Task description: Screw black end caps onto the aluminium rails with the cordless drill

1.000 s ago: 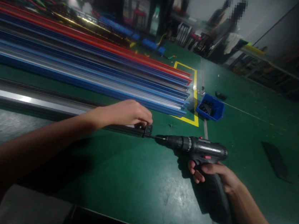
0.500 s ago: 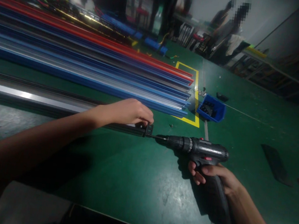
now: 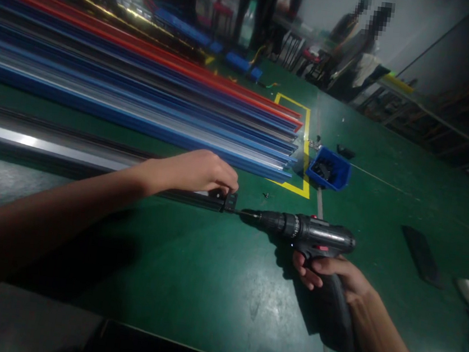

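My right hand [image 3: 325, 271] is wrapped round the grip of a black cordless drill [image 3: 316, 233] with red accents. Its long bit points left and meets a small black bracket [image 3: 230, 202] at the end of a dark metal profile [image 3: 189, 198]. With closed fingers, my left hand [image 3: 207, 173] holds the bracket against the profile end from above. The fingertips partly hide the bracket. A small blue light shows on the drill near its trigger. One small screw [image 3: 266, 195] lies on the green table just beyond the bit.
Blue profiles [image 3: 148, 115] and red profiles [image 3: 147, 50] lie side by side behind my left hand. A blue bin [image 3: 339, 171] of small black parts stands beyond the drill, by yellow tape [image 3: 307, 187]. A dark flat piece [image 3: 422, 255] lies at right. Wires lie at the far left.
The small blue light on the drill has come on. Both hands, drill and bracket keep their places against each other; the view has shifted slightly. An arm at the upper left has left view.
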`<state>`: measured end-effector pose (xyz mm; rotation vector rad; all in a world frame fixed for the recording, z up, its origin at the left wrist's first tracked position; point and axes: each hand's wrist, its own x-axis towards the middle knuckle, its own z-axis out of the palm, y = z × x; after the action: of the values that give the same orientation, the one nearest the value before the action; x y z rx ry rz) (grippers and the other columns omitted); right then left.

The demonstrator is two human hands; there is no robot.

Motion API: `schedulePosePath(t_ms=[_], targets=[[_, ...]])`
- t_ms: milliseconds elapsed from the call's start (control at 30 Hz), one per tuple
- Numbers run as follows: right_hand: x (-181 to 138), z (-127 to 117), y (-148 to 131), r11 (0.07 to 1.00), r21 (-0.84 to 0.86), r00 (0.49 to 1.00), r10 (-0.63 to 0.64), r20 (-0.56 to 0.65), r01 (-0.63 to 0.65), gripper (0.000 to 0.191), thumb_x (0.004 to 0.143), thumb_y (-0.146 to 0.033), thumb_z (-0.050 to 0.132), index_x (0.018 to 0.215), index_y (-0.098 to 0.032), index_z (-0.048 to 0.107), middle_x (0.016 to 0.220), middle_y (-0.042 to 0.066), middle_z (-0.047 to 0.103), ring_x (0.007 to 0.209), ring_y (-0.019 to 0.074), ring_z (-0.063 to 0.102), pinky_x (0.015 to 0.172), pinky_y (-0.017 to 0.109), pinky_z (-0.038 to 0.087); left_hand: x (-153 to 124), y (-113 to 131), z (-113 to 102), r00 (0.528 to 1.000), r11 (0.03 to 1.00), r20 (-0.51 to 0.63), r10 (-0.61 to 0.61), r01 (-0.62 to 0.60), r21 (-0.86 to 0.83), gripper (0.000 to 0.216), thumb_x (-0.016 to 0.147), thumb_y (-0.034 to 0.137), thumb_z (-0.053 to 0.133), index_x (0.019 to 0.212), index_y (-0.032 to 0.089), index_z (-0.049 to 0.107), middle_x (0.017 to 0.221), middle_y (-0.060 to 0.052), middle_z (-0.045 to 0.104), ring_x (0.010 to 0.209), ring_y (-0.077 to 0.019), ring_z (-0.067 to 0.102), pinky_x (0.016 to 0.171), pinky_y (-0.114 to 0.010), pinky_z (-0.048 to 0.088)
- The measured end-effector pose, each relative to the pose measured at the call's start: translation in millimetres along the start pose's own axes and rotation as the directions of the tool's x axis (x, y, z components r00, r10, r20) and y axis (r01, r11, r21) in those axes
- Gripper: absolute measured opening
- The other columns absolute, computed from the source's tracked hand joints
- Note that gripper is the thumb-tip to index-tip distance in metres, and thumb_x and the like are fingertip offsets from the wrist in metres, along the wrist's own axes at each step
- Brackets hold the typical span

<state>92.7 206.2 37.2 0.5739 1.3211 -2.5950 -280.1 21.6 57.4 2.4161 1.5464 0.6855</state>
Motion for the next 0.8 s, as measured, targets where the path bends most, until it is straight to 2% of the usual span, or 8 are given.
schedulePosePath(t_ms=[533,800], targets=[[1.6,4.7,-3.1,1.0,0.001,1.0,-0.008,-0.026,0.008,0.022,0.082,-0.016,0.075,0.1,-0.004,0.077,0.086,0.01,0.073,0.057,0.0074,0.059,0.063,0.022,0.058,0.4,-0.8,-1.0,1.0,1.0,0.027,-0.011,0.012,-0.012,0.022,0.097,0.017,0.055,0.097,0.026,0.075,0.099,0.002,0.077,0.088,-0.0127,0.071,0.079,-0.021,0.048],[3.1,5.7,-3.5,1.0,-0.005,1.0,-0.013,0.014,0.013,0.027,0.083,-0.018,0.074,0.106,-0.005,0.077,0.092,0.011,0.074,0.063,0.0095,0.062,0.069,0.025,0.059,0.1,-1.4,-0.3,1.0,1.0,0.024,-0.01,0.01,-0.011,0.022,0.097,0.018,0.054,0.097,0.026,0.075,0.098,0.002,0.077,0.087,-0.0123,0.071,0.078,-0.022,0.048]])
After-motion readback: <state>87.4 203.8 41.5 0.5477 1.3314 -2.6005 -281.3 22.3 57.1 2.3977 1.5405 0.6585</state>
